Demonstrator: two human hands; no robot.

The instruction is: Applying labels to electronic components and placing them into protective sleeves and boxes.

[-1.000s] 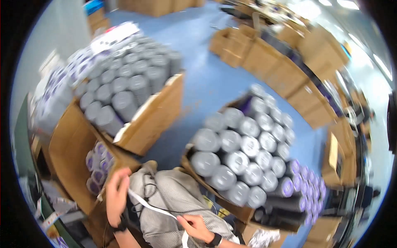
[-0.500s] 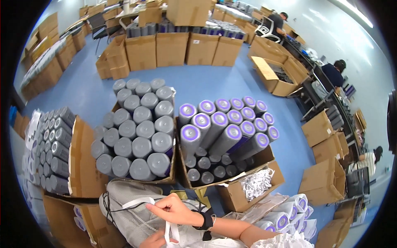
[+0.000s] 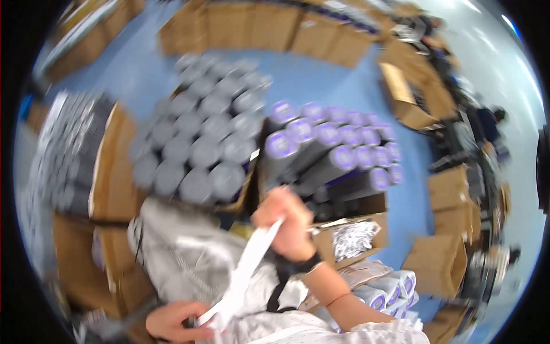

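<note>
I held a white strip stretched between my two hands, just over the grey bag that lay in front of me. My right hand was up at the far end of the strip, its fingers closed and pinching it, a dark band around the wrist. My left hand was at the near end, down at the near edge of the bag, fingers curled around the strip where it bunched up. The strip ran slanted from one hand to the other, above the bag's crumpled top.

Beyond the bag stood a cardboard box of grey tubes, packed upright in rows. To the right of the bag, past my right hand, leaned a stack of dark tubes with purple caps, and just nearer than those sat a small open box with shiny silver packets. More purple-capped tubes lay at the bag's right, beside my right forearm. The picture was blurred, so I cannot tell finer detail. Everything rested on the blue floor, with more brown boxes far behind.
</note>
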